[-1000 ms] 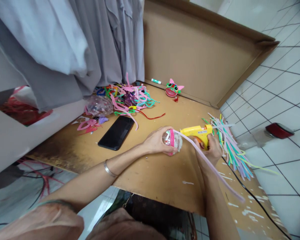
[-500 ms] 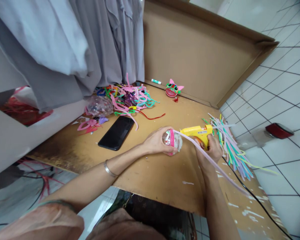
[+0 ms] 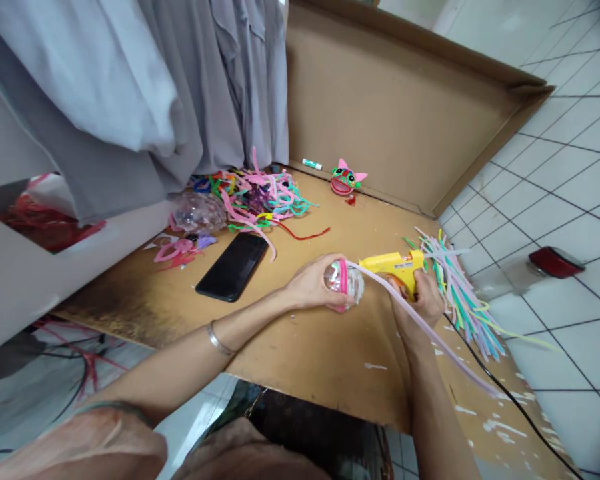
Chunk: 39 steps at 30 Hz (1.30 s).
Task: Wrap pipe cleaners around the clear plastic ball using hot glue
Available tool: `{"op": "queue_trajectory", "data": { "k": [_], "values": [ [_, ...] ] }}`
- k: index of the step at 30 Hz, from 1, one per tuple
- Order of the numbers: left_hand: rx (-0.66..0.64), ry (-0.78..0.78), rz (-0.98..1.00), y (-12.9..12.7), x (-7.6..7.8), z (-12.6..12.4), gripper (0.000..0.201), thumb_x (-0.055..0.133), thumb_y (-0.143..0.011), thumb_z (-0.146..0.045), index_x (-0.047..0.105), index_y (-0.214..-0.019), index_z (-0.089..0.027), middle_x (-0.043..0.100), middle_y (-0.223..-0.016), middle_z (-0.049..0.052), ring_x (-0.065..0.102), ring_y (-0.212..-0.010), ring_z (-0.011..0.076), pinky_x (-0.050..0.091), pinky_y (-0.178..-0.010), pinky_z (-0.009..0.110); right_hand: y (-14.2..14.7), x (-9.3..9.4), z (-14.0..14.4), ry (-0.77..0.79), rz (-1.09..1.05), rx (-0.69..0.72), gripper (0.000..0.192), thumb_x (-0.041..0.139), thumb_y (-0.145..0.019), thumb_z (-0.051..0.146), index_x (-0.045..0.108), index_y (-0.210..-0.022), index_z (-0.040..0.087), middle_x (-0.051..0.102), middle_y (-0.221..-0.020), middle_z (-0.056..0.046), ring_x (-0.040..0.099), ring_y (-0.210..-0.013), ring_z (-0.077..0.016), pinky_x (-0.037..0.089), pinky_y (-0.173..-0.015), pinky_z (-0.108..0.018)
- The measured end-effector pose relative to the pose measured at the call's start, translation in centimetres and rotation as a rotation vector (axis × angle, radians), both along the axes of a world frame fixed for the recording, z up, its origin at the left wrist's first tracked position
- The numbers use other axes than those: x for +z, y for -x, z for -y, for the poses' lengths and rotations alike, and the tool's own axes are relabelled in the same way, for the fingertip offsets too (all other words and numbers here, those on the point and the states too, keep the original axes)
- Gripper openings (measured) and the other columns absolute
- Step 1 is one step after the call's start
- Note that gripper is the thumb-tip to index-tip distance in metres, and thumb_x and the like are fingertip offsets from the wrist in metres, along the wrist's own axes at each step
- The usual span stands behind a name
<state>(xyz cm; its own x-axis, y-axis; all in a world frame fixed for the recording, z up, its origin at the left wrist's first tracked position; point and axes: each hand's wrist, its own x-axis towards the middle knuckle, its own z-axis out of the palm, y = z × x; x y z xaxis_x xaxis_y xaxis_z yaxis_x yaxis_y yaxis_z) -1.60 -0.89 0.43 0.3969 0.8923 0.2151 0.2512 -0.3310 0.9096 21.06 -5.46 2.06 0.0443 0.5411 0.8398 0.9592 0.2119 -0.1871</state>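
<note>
- My left hand (image 3: 313, 283) has its fingers (image 3: 341, 305) wrapped tight around a small clear ball (image 3: 344, 283), holding it just above the table (image 3: 290, 333); a pink pipe cleaner band (image 3: 343, 277) already rings it.
- My right hand (image 3: 420, 300) has its fingers closed on the grip of the yellow glue gun (image 3: 395, 265), whose nozzle points toward 9 o'clock and sits touching or just beside the ball.
- A long lilac pipe cleaner (image 3: 420, 327) runs from the ball toward 4 o'clock, across my right wrist.
- I judge the step in hand to be gluing that lilac strand onto the ball. The next move calls for a steady nozzle and then pressing the strand into the bead.
- Count near the hands: one ball, one glue gun, one loose lilac strand.
- At 3 o'clock of the gun lies one sheaf of straight pipe cleaners (image 3: 460, 293), too many to count.
- Farther out, at 10 o'clock: one black phone (image 3: 233, 265), one tangled heap of pipe cleaners (image 3: 260, 197), one clear bag (image 3: 199, 212).
- At 12 o'clock: one pink cat-faced figure (image 3: 346, 179) and one glue stick (image 3: 312, 164) by the cardboard wall (image 3: 395, 113).
</note>
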Motion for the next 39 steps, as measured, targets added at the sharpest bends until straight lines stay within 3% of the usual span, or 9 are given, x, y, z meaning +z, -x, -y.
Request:
{"op": "queue_trajectory", "data": {
  "k": [23,34,39],
  "values": [
    [0.010,-0.008,-0.025,0.02,0.45,0.16,0.083,0.086,-0.055,-0.039,0.057,-0.130,-0.019,0.068,-0.115,0.010,0.065,-0.107,0.0297,0.051,-0.096,0.043,-0.03,-0.01,0.00,-0.031,0.021,-0.002,0.023,0.058,-0.088,0.043,0.058,-0.084,0.020,0.060,-0.078,-0.005,0.057,-0.073,-0.0192,0.047,-0.067,-0.031],
    [0.018,-0.012,-0.076,0.13,0.46,0.11,0.088,0.086,-0.055,-0.044,0.054,-0.133,-0.020,0.064,-0.125,0.010,0.064,-0.109,0.0285,0.049,-0.100,0.042,-0.48,-0.54,-0.15,-0.096,0.044,0.064,0.022,0.061,-0.089,0.037,0.060,-0.100,0.018,0.064,-0.085,-0.007,0.061,-0.077,-0.0203,0.048,-0.070,-0.033],
    [0.015,-0.044,-0.078,0.18,0.26,0.04,0.086,0.085,-0.055,-0.044,0.055,-0.132,-0.021,0.065,-0.123,0.008,0.065,-0.107,0.0280,0.050,-0.099,0.042,-0.33,-0.19,-0.26,-0.085,0.061,0.063,0.018,0.060,-0.090,0.037,0.059,-0.086,0.019,0.061,-0.077,-0.005,0.058,-0.071,-0.0182,0.046,-0.066,-0.030]
  ]
}}
